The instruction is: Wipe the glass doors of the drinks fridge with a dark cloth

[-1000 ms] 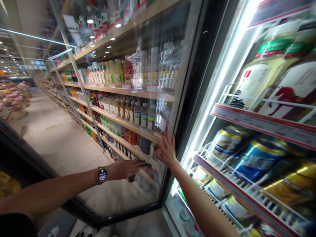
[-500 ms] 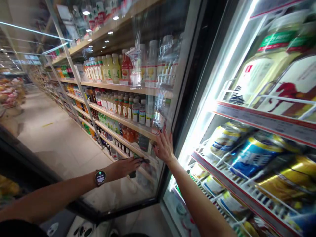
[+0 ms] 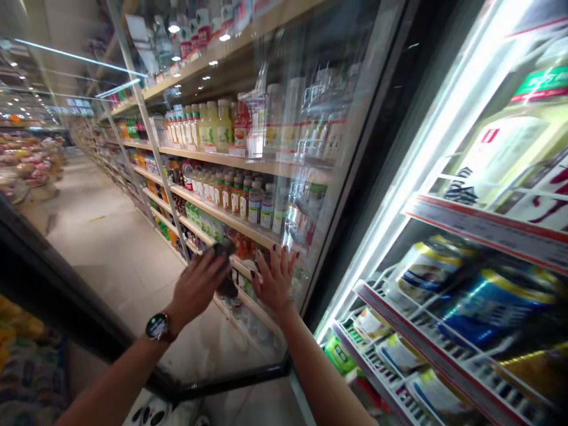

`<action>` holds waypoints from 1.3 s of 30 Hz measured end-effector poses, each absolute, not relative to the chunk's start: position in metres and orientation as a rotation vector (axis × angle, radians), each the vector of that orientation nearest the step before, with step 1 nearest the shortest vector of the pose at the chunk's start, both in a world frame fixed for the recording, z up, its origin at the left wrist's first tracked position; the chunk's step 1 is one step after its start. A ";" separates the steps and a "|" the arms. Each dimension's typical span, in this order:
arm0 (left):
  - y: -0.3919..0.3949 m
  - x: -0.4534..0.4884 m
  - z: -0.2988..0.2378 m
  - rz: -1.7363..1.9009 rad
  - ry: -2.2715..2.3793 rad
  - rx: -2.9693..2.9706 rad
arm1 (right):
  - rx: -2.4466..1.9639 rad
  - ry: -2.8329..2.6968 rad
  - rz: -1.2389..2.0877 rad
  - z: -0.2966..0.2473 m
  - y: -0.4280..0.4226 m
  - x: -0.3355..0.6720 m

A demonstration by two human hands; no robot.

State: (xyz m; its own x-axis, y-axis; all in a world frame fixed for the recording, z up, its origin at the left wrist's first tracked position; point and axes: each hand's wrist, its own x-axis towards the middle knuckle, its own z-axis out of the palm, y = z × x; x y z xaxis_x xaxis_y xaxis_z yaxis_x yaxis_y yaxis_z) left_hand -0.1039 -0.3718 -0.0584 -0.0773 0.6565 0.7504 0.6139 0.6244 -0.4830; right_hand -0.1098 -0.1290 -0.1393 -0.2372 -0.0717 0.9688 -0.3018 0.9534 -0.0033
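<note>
A tilted glass door (image 3: 231, 380) with a dark frame stands open in front of me. Under the fingers of my left hand (image 3: 195, 290), which wears a round watch (image 3: 157, 326), is a dark grey cloth (image 3: 228, 287) held against the glass. The cloth and fingertips are a little blurred. My right hand (image 3: 276, 281) rests on the pane to the right of the cloth, fingers spread and holding nothing. Beyond the glass, bottles on wooden shelves show through.
To the right is a lit cooler with wire shelves (image 3: 479, 228) bearing large bottles (image 3: 501, 145), a blue can pack (image 3: 497, 305) and other cans. A store aisle floor (image 3: 115, 236) runs off at the left. Shelves of bottled drinks (image 3: 222, 127) line the aisle.
My left hand has moved up the glass with the cloth. The right hand has shifted left, away from the door's edge frame. The view has turned slightly left.
</note>
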 end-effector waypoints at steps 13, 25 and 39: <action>-0.424 -0.112 0.005 -0.107 -1.664 -0.657 | 0.324 -1.742 0.170 -0.142 -0.121 -0.111; -0.454 -0.103 0.007 -0.138 -1.706 -0.473 | 0.315 -1.761 0.164 -0.148 -0.116 -0.111; -0.441 -0.076 -0.116 -0.171 -1.859 -0.471 | 0.322 -1.753 0.163 -0.146 -0.116 -0.110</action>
State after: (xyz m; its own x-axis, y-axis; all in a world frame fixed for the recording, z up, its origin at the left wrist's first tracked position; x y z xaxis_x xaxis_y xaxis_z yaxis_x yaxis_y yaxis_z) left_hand -0.0758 -0.4408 -0.1157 -0.2663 0.2348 0.9349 0.4018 0.9087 -0.1137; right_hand -0.1103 -0.1158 -0.1465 -0.1783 -0.1252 0.9760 -0.3034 0.9506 0.0665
